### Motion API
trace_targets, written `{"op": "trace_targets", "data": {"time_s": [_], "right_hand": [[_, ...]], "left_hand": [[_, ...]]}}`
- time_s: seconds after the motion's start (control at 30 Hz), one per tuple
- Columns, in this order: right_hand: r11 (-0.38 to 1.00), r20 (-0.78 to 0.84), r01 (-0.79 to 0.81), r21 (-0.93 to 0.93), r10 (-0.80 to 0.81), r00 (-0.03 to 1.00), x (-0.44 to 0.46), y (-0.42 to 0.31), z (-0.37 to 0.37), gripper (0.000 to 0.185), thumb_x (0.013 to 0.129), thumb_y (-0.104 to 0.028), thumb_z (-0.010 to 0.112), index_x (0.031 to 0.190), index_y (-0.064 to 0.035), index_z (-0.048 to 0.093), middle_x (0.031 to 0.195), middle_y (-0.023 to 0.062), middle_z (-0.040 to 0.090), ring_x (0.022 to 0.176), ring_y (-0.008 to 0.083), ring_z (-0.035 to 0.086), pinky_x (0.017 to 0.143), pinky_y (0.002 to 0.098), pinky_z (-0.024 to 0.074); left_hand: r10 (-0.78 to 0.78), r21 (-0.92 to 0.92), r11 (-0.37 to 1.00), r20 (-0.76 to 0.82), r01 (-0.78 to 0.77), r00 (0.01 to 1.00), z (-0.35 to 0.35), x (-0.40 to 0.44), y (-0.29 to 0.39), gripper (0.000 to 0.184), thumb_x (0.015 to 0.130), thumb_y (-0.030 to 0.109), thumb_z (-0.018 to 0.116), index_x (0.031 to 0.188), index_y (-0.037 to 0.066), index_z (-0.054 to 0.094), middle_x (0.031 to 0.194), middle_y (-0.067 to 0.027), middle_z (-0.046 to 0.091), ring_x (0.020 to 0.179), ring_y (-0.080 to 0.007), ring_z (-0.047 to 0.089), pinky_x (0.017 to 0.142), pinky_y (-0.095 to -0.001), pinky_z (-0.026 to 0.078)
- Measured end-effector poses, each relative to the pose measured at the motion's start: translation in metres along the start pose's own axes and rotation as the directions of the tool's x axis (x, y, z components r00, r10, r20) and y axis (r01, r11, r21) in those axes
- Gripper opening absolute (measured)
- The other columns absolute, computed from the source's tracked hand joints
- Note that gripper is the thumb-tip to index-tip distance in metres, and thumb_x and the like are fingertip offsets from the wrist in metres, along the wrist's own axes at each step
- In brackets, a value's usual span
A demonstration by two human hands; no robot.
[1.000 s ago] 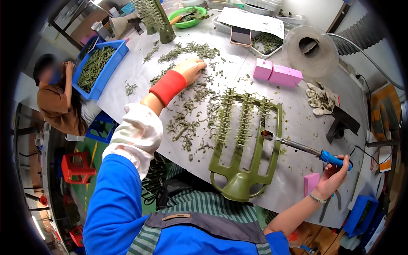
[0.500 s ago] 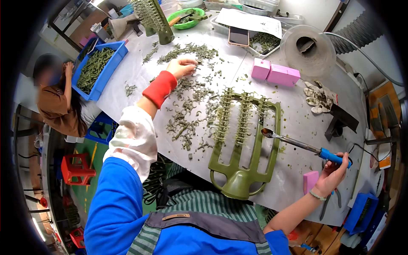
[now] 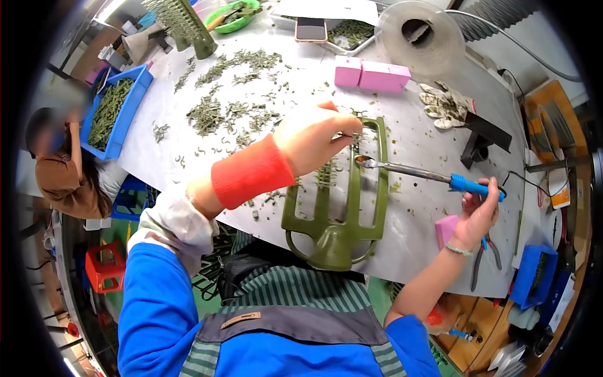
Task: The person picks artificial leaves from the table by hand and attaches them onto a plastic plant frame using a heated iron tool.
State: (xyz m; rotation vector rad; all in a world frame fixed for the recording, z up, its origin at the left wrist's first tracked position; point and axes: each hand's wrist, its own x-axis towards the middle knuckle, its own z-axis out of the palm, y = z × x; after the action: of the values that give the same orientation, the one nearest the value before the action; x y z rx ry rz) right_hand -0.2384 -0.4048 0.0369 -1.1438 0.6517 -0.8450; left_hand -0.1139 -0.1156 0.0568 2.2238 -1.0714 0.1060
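Observation:
My left hand (image 3: 320, 139), with a red cuff at its wrist, is over the upper part of a green forked frame (image 3: 333, 245). Its thumb and fingers are pinched on a small green piece (image 3: 357, 136), mostly hidden by the fingertips. Rows of small curved green pieces (image 3: 325, 174) stick out from the frame's bars; my hand covers some of them. My right hand (image 3: 477, 217) grips the blue handle of a soldering iron (image 3: 414, 171). The iron's flat, spoon-like tip is beside the frame's right-hand bars, just below my left fingertips.
Loose green pieces (image 3: 207, 116) lie scattered on the grey table (image 3: 251, 220). Pink blocks (image 3: 380, 76), a phone (image 3: 311, 29), a stained glove (image 3: 445, 103) and a black stand (image 3: 485, 139) surround the frame. Pliers (image 3: 480, 261) lie near my right forearm. Another person sits left by a blue tray (image 3: 130, 113).
My left hand has moved from the loose pieces rightward to the frame, now with a small green piece in its pinch. The right hand still holds the iron near the bars. The view has shifted.

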Motion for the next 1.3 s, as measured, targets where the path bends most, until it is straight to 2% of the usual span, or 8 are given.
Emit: {"op": "trace_targets", "data": {"time_s": [0.07,0.2,0.73,0.8,0.93,1.0,1.07,1.3], "right_hand": [[1.0,-0.008,0.016,-0.014,-0.016,1.0,-0.001,0.002,0.003,0.027,0.085,-0.028,0.066,0.077,-0.0028,0.061,0.065,0.0033,0.058,0.047,0.0083,0.054,0.046,0.0195,0.0446],[1.0,0.013,0.011,0.0,-0.011,1.0,0.001,0.006,0.003,0.028,0.085,-0.028,0.066,0.077,-0.0019,0.062,0.06,0.003,0.057,0.047,0.0088,0.054,0.046,0.0201,0.0458],[0.999,-0.038,-0.015,-0.039,0.014,0.999,0.004,0.001,-0.004,0.026,0.085,-0.031,0.066,0.079,-0.0063,0.061,0.064,0.0003,0.055,0.049,0.0061,0.05,0.045,0.0177,0.0397],[0.999,-0.012,-0.03,-0.022,0.03,0.999,0.004,-0.001,-0.007,0.028,0.086,-0.033,0.065,0.078,-0.0068,0.06,0.063,-0.001,0.053,0.05,0.0055,0.049,0.045,0.0169,0.0382],[0.999,0.039,-0.013,0.039,0.012,0.999,0.003,-0.005,-0.008,0.028,0.086,-0.032,0.064,0.077,-0.0061,0.059,0.065,0.0005,0.055,0.048,0.0059,0.049,0.044,0.0174,0.0372],[0.998,0.05,-0.012,0.054,0.009,0.999,0.002,-0.007,-0.007,0.028,0.086,-0.032,0.064,0.078,-0.006,0.058,0.065,0.0003,0.054,0.048,0.0056,0.049,0.044,0.0174,0.0368],[0.998,0.046,0.003,0.06,-0.006,0.999,-0.002,-0.009,-0.004,0.028,0.086,-0.031,0.064,0.077,-0.0057,0.058,0.065,0.0003,0.053,0.049,0.0053,0.048,0.045,0.0173,0.0362],[0.998,0.034,-0.022,0.063,0.019,0.999,-0.003,-0.01,-0.004,0.027,0.087,-0.03,0.063,0.078,-0.0057,0.057,0.066,0.0004,0.053,0.049,0.0055,0.046,0.046,0.0173,0.0358]], "left_hand": [[0.049,0.199,0.979,0.005,-0.049,0.999,0.012,0.008,-0.001,0.014,0.077,0.016,0.07,0.091,0.013,0.068,0.077,-0.007,0.061,0.081,-0.026,0.06,0.072,-0.0356,0.051],[0.101,0.272,0.955,0.062,-0.115,0.993,0.024,0.018,-0.005,0.011,0.076,0.015,0.069,0.087,0.015,0.067,0.075,-0.0036,0.057,0.083,-0.023,0.056,0.077,-0.0354,0.046],[0.101,0.319,0.939,0.11,-0.131,0.989,0.036,0.018,-0.015,0.013,0.072,0.015,0.071,0.084,0.015,0.066,0.076,-0.0035,0.061,0.082,-0.0241,0.057,0.079,-0.0384,0.045],[0.183,0.204,0.96,0.056,-0.19,0.982,0.028,0.016,-0.017,0.014,0.073,0.017,0.072,0.086,0.013,0.065,0.08,-0.0033,0.063,0.081,-0.0246,0.057,0.077,-0.0384,0.046],[-0.134,-0.327,0.939,-0.068,0.105,0.989,-0.016,0.015,-0.079,0.019,0.083,0.021,0.069,0.098,0.011,0.065,0.089,-0.003,0.068,0.084,-0.0205,0.061,0.078,-0.0344,0.049],[-0.341,-0.09,0.939,-0.126,0.331,0.932,-0.064,-0.003,-0.109,0.021,0.082,0.021,0.068,0.099,0.01,0.065,0.089,-0.0058,0.068,0.08,-0.0233,0.064,0.075,-0.0349,0.051],[-0.53,0.438,0.721,-0.148,0.536,0.835,-0.099,-0.025,-0.122,0.018,0.08,0.021,0.067,0.094,0.009,0.067,0.086,-0.0086,0.069,0.076,-0.0242,0.066,0.072,-0.0352,0.051],[-0.582,0.569,0.648,-0.058,0.506,0.811,-0.103,-0.107,-0.181,0.018,0.074,0.006,0.055,0.079,0.015,0.071,0.082,-0.0083,0.06,0.089,-0.0301,0.057,0.08,-0.0401,0.047]]}}
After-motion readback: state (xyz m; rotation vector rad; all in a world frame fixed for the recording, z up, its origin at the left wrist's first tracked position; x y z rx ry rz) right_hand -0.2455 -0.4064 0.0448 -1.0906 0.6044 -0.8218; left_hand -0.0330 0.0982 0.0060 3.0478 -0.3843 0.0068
